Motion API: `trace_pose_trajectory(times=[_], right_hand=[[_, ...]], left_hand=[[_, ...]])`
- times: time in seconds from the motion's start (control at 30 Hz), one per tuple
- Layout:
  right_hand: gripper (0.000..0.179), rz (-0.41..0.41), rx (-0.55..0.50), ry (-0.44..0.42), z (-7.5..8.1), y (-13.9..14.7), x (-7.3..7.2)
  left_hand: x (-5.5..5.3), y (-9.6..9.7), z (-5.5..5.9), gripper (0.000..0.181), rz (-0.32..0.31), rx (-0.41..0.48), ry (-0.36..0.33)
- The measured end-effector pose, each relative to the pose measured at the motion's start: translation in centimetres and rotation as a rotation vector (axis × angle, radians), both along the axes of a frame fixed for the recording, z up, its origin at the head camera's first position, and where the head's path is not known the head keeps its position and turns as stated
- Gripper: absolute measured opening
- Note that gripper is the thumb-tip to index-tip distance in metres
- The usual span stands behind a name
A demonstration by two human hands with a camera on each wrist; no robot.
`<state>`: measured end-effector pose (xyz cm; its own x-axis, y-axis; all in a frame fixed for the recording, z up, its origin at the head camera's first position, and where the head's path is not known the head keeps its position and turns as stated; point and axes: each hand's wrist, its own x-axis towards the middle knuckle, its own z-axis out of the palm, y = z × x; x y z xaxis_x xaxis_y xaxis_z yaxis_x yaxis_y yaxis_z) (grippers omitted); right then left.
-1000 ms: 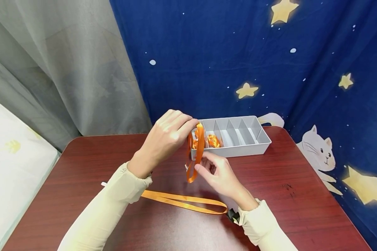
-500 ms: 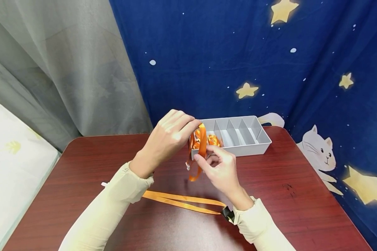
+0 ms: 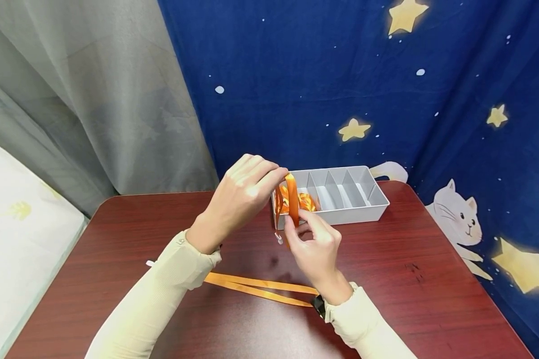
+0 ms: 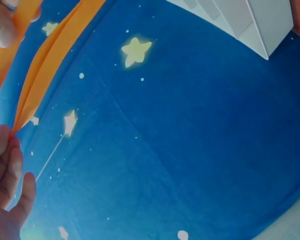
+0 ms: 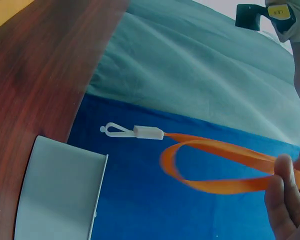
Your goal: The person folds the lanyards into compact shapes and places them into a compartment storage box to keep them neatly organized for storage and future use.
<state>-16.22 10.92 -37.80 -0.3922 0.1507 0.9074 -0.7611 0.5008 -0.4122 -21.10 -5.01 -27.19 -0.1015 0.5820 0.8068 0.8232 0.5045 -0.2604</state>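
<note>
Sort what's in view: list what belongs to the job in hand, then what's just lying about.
Likely part of the job:
- orange lanyard with white clip, pinched by the left hand and right hand
- divided tray, orange bundles inside
- second lanyard on the table

Likely just surroundings:
- star-print curtain
- grey curtain
- white cloth at left

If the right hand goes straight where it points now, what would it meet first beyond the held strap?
Probably the grey box, on its near side, though the right hand may pass above; depth is unclear.
</note>
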Motion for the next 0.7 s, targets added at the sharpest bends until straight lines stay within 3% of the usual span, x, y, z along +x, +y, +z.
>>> trace_pose_trajectory(times=[0.13,0.3,0.5,0.6,0.7], right_hand=[[0.005,0.032,0.018,0.029,0.1,0.0,0.3],[0.010,0.171,0.015,-0.001,0.5,0.0,0.6],[0.010,0.342,-0.069,-0.115,1.1,0.1,0.8],[0.005,0.390,-0.136,-0.180,1.3,0.1,0.9],[0.013,0.404,-0.183,-0.221,1.3,0.2,0.8]], left_hand=[[-0.1,-0.1,0.2,0.014,-0.005,0.026,-0.012],[-0.1,-0.1,0.6,0.012,-0.032,0.059,-0.019],[0.1,0.0,1.2,0.009,-0.080,0.094,-0.019],[0.2,0.1,1.4,0.007,-0.096,0.104,-0.021],[0.3,0.2,1.5,0.008,-0.110,0.105,-0.031]])
